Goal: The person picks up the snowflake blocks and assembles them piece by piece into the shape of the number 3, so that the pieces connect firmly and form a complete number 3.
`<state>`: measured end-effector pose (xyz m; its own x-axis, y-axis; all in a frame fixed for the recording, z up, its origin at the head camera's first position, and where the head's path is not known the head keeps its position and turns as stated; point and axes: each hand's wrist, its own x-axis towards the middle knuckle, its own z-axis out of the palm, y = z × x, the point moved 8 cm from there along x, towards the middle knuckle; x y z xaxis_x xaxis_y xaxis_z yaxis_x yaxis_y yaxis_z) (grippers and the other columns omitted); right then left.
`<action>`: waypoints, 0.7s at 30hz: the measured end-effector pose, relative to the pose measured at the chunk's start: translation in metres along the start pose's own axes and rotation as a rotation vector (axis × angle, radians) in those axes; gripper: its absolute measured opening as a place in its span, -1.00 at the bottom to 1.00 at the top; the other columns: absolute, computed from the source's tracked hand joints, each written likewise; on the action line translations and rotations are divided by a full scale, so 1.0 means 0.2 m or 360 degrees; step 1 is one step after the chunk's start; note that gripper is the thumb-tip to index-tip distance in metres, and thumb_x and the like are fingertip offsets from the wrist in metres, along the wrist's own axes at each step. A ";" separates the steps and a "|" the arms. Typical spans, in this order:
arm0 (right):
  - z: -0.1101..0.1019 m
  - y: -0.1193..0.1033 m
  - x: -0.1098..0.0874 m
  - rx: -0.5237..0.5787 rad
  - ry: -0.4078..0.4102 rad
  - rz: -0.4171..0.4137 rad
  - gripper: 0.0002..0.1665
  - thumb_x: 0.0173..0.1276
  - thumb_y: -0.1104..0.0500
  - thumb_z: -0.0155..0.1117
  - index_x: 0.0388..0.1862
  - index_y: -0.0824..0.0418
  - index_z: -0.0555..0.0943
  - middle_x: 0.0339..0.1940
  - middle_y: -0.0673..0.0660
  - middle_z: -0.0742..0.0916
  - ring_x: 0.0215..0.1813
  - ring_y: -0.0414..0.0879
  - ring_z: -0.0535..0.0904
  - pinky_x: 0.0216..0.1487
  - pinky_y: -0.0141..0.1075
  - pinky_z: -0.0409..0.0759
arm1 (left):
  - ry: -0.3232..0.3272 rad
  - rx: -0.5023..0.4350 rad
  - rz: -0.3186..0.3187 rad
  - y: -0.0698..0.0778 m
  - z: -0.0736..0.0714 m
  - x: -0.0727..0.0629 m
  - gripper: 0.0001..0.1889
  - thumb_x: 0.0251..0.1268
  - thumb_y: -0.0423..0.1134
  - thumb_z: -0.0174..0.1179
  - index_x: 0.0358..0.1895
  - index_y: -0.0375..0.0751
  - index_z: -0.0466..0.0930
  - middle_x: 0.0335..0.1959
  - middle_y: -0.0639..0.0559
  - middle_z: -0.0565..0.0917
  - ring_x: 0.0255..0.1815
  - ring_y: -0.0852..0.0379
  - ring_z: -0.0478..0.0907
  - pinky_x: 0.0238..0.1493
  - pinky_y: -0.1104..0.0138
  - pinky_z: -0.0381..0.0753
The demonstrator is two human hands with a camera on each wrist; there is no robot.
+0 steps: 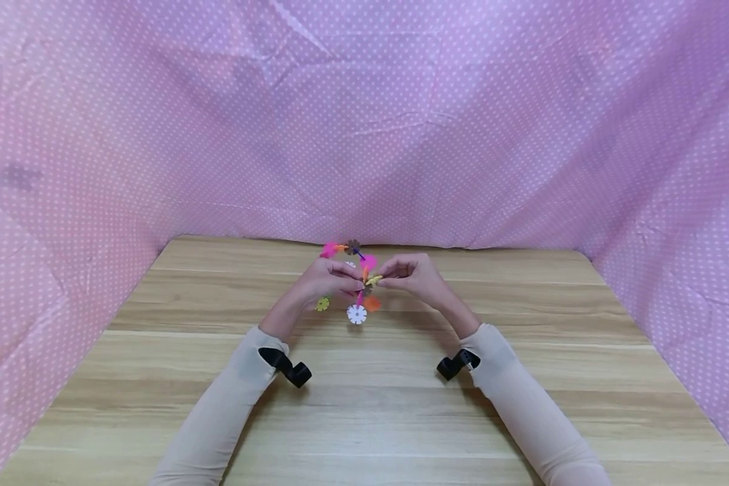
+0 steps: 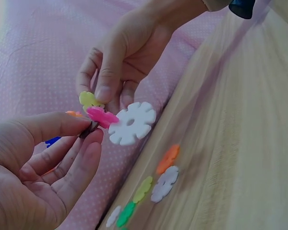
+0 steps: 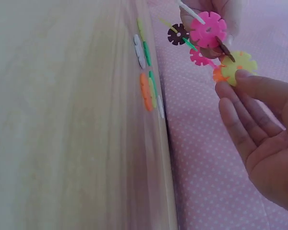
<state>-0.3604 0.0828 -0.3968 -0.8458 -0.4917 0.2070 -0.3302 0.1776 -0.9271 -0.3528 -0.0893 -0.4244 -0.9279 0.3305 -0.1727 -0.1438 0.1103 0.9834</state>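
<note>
Right hand (image 1: 418, 277) at edge of yellow disc (image 3: 245, 61), roomy tabletop (image 1: 364, 418) apparently beneath.

One wide view, two close ones

The head camera looks forward and down over the desk (image 1: 364, 418), far enough back to take in both forearms (image 1: 212, 418), the desk's far edge and the pink dotted cloth (image 1: 364, 121) behind it. The left wrist camera (image 1: 300, 374) sits close to the left hand (image 2: 29, 191), which fills the lower left of its tilted view and faces the right hand (image 3: 269, 143) at the top. The right wrist camera (image 1: 447, 368) is similarly near; its own hand enters from the right, the desk running steeply along the left. All three share the joined flower-shaped discs (image 3: 208, 29); both wrist views also overlap on the loose discs (image 2: 164, 184).
</note>
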 end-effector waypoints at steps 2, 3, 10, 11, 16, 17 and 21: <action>0.00 0.00 0.00 0.0001 -0.0012 0.0022 -0.72 0.26 0.44 0.43 -0.06 0.52 0.67 -0.12 0.41 0.78 -0.22 -0.22 0.75 -0.14 -0.43 0.75 | 0.0026 0.0008 0.0002 0.00 -0.02 0.00 -0.75 0.23 -0.51 0.35 -0.03 -0.52 0.67 -0.34 -0.03 0.80 -0.33 0.12 0.77 0.13 -0.10 0.71; -0.01 0.01 0.00 -0.0013 -0.0020 0.0040 -0.70 0.27 0.44 0.42 -0.03 0.52 0.66 -0.11 0.43 0.78 -0.20 -0.20 0.75 -0.13 -0.44 0.75 | 0.0037 0.0010 0.0004 0.00 -0.03 0.00 -0.75 0.23 -0.51 0.36 -0.03 -0.51 0.67 -0.33 -0.03 0.80 -0.33 0.12 0.77 0.14 -0.11 0.70; 0.03 0.07 0.00 -0.0207 -0.0248 0.0263 -0.63 0.25 0.39 0.45 0.04 0.46 0.66 -0.09 0.35 0.79 -0.10 0.00 0.76 -0.06 -0.27 0.78 | 0.0088 -0.0067 0.0037 0.01 -0.09 0.00 -0.77 0.23 -0.58 0.31 -0.05 -0.53 0.65 -0.30 -0.06 0.78 -0.33 0.09 0.76 0.15 -0.13 0.69; 0.05 0.08 0.00 -0.0243 -0.0293 0.0298 -0.63 0.25 0.38 0.46 0.04 0.44 0.66 -0.09 0.33 0.79 -0.10 -0.01 0.75 -0.05 -0.26 0.78 | 0.0095 -0.0093 0.0039 0.01 -0.09 0.00 -0.77 0.23 -0.59 0.30 -0.04 -0.55 0.64 -0.31 -0.05 0.77 -0.34 0.09 0.76 0.16 -0.14 0.68; 0.12 0.13 0.02 -0.0360 -0.0492 0.0338 -0.61 0.23 0.38 0.47 0.04 0.44 0.66 -0.09 0.34 0.78 -0.11 -0.08 0.73 -0.07 -0.30 0.78 | 0.0141 -0.0112 0.0045 0.00 -0.12 0.00 -0.77 0.26 -0.59 0.29 -0.02 -0.54 0.63 -0.35 0.04 0.77 -0.34 0.14 0.75 0.15 -0.12 0.70; 0.13 0.13 0.03 -0.0372 -0.0516 0.0327 -0.61 0.23 0.39 0.47 0.04 0.46 0.65 -0.09 0.36 0.78 -0.12 -0.08 0.73 -0.08 -0.31 0.78 | 0.0145 -0.0110 0.0046 0.00 -0.12 0.00 -0.76 0.26 -0.58 0.29 -0.02 -0.54 0.63 -0.36 0.05 0.77 -0.34 0.15 0.75 0.14 -0.11 0.70; 0.16 0.13 0.04 -0.0447 -0.0559 0.0285 -0.59 0.20 0.39 0.50 0.03 0.48 0.65 -0.16 0.35 0.77 -0.19 -0.15 0.68 -0.13 -0.39 0.75 | 0.0168 -0.0054 0.0071 0.00 -0.13 0.00 -0.76 0.27 -0.54 0.30 -0.01 -0.52 0.63 -0.36 0.09 0.77 -0.38 0.19 0.71 0.10 -0.04 0.75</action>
<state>-0.3627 0.0560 -0.4284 -0.7232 -0.6817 -0.1112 -0.3334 0.4855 -0.8082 -0.3627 -0.1142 -0.4230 -0.9644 0.2337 -0.1240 -0.1116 0.0654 0.9916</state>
